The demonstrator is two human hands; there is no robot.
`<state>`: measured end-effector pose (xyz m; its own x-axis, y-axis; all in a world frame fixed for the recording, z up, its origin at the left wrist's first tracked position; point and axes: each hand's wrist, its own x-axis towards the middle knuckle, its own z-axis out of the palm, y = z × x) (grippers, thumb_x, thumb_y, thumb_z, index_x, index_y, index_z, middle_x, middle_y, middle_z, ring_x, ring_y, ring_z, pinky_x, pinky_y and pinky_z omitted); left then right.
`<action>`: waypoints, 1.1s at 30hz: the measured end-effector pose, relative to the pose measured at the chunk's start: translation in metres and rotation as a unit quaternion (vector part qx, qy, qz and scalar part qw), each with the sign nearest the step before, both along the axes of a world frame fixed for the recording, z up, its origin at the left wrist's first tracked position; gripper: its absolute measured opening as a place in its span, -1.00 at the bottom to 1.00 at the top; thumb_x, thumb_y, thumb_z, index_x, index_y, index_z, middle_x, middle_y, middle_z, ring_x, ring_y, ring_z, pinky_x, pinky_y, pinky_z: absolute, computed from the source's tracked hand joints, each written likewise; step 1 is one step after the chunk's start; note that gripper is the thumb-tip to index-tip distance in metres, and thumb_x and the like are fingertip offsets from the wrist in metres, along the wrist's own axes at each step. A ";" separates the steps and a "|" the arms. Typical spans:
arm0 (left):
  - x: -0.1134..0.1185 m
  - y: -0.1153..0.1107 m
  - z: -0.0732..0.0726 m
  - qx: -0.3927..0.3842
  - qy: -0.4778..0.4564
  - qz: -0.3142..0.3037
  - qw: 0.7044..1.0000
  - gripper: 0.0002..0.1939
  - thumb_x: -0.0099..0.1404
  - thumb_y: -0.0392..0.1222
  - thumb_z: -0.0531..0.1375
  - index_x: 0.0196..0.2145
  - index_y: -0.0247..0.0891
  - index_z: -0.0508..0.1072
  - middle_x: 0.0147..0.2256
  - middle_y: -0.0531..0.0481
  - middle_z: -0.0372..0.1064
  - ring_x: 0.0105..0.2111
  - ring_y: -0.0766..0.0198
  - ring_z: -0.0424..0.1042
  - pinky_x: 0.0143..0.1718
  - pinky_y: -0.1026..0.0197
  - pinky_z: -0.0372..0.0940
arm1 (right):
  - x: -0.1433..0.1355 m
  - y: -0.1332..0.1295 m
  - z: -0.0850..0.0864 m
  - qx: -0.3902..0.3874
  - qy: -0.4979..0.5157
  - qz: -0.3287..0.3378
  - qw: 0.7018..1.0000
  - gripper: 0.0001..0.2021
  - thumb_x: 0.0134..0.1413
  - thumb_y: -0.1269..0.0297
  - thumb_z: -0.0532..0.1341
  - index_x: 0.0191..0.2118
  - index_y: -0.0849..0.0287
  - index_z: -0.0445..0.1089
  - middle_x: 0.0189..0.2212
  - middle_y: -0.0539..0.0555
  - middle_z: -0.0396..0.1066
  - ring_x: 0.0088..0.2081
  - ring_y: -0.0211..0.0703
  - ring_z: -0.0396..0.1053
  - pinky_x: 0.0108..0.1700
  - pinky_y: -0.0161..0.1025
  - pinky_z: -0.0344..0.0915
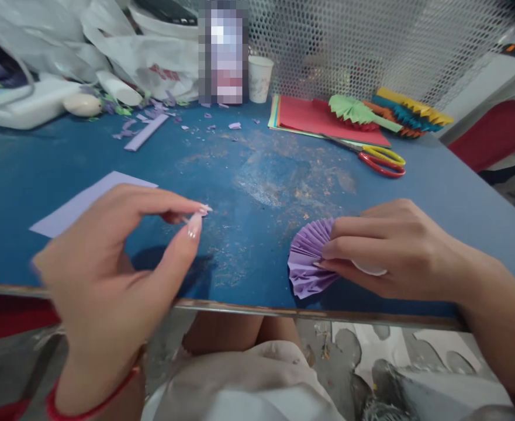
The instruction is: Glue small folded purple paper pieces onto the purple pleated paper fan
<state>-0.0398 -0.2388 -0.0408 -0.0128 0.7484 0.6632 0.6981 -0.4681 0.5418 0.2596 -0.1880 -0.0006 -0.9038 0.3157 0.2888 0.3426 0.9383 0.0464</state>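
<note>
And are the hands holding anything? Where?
The right hand pinches a purple pleated paper fan near where its folds meet. Whether the left hand holds anything, I can't tell.

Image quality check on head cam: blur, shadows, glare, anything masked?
Head view: left hand looks soft toward the wrist, with a dark shadow below it on the blue table; head view: small highlight on the left thumbnail; head view: pleats of the purple paper fan readable; head view: pixelated patch beside the paper cup, details lost.
</note>
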 end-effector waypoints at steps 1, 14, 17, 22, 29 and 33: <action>-0.007 0.006 0.000 -0.024 0.039 0.021 0.999 -0.87 0.35 -0.24 0.25 -0.14 -0.11 0.53 -0.18 0.12 0.48 -0.16 0.19 0.44 -0.10 0.04 0.30 | 0.000 0.000 0.000 0.009 -0.002 -0.004 1.000 -0.82 0.35 0.41 0.16 -0.34 0.17 0.37 -0.49 -0.07 0.32 -0.55 -0.33 0.05 -0.46 -0.23 -0.02; -0.025 0.029 0.001 -0.123 0.170 0.031 0.977 -0.89 0.36 -0.11 0.25 -0.28 -0.14 0.57 -0.18 0.00 0.45 -0.19 0.15 0.46 -0.24 0.10 0.28 | 0.001 0.006 -0.003 0.114 0.000 -0.012 0.993 -0.78 0.36 0.35 0.17 -0.37 0.17 0.44 -0.54 -0.07 0.31 -0.57 -0.32 0.07 -0.48 -0.21 -0.06; -0.020 0.030 0.003 -0.118 0.139 0.013 0.983 -0.93 0.32 -0.16 0.28 -0.34 -0.14 0.55 -0.20 0.02 0.47 -0.20 0.17 0.48 -0.19 0.11 0.31 | 0.000 0.007 -0.002 0.127 0.001 -0.006 0.992 -0.76 0.37 0.32 0.16 -0.38 0.16 0.43 -0.54 -0.07 0.31 -0.58 -0.32 0.07 -0.48 -0.22 -0.05; -0.012 0.031 0.010 -0.158 0.133 -0.058 0.977 -0.92 0.30 -0.19 0.27 -0.36 -0.16 0.57 -0.25 0.06 0.55 -0.24 0.20 0.51 -0.19 0.14 0.31 | -0.002 0.009 -0.001 0.142 -0.013 -0.017 0.990 -0.76 0.37 0.33 0.15 -0.37 0.15 0.44 -0.53 -0.07 0.31 -0.58 -0.32 0.08 -0.47 -0.24 -0.01; 0.024 0.032 0.014 -0.234 0.018 -0.155 0.960 -0.92 0.26 -0.16 0.34 -0.38 -0.17 0.62 -0.37 0.10 0.60 -0.33 0.24 0.53 -0.32 0.21 0.28 | -0.013 0.010 0.003 0.204 -0.009 -0.023 0.979 -0.72 0.36 0.34 0.14 -0.42 0.16 0.43 -0.55 -0.06 0.30 -0.59 -0.33 0.06 -0.47 -0.22 -0.07; 0.032 0.039 0.007 -0.231 0.079 -0.141 0.959 -0.95 0.22 -0.21 0.40 -0.41 -0.11 0.63 -0.25 0.07 0.58 -0.18 0.15 0.48 -0.08 0.07 0.26 | -0.023 0.004 0.007 0.222 0.003 -0.008 0.975 -0.70 0.32 0.41 0.14 -0.48 0.17 0.40 -0.58 -0.07 0.27 -0.61 -0.33 0.03 -0.49 -0.21 -0.06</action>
<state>-0.0080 -0.2000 -0.0338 0.3067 0.9217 0.2373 0.6689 -0.3861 0.6352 0.2370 -0.1837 0.0065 -0.8981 0.1721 0.4048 0.3580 0.8206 0.4454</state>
